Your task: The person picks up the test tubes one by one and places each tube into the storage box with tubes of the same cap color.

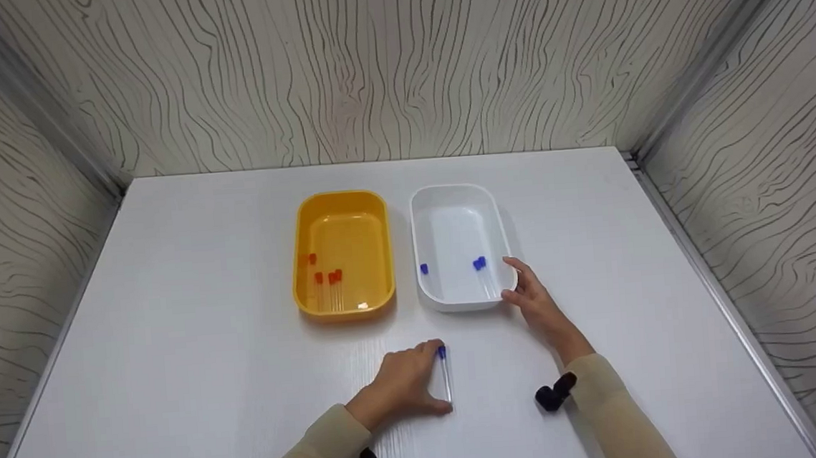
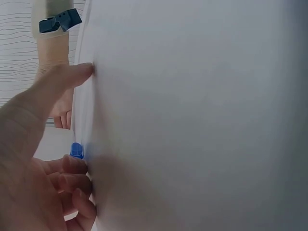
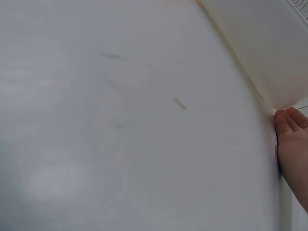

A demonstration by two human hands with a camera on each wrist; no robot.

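Observation:
A clear test tube (image 1: pixel 446 381) with a blue cap (image 2: pixel 76 149) lies on the white table in front of the trays. My left hand (image 1: pixel 406 381) spans it lengthwise, fingertips at the cap and thumb at the far end. My right hand (image 1: pixel 544 313) holds the near right corner of the white tray (image 1: pixel 467 305), thumb at the front and fingers on the side rim. Inside that tray lie three blue-capped tubes (image 1: pixel 481 263). To its left, the yellow tray (image 1: pixel 346 315) contains several red-capped tubes (image 1: pixel 332 278).
The white table (image 1: pixel 192 330) extends around both trays. Patterned wall panels (image 1: pixel 368 66) stand behind it and at both sides, with metal edging (image 1: pixel 733 307) along the right. Each sleeved wrist carries a small black camera (image 1: pixel 554 393).

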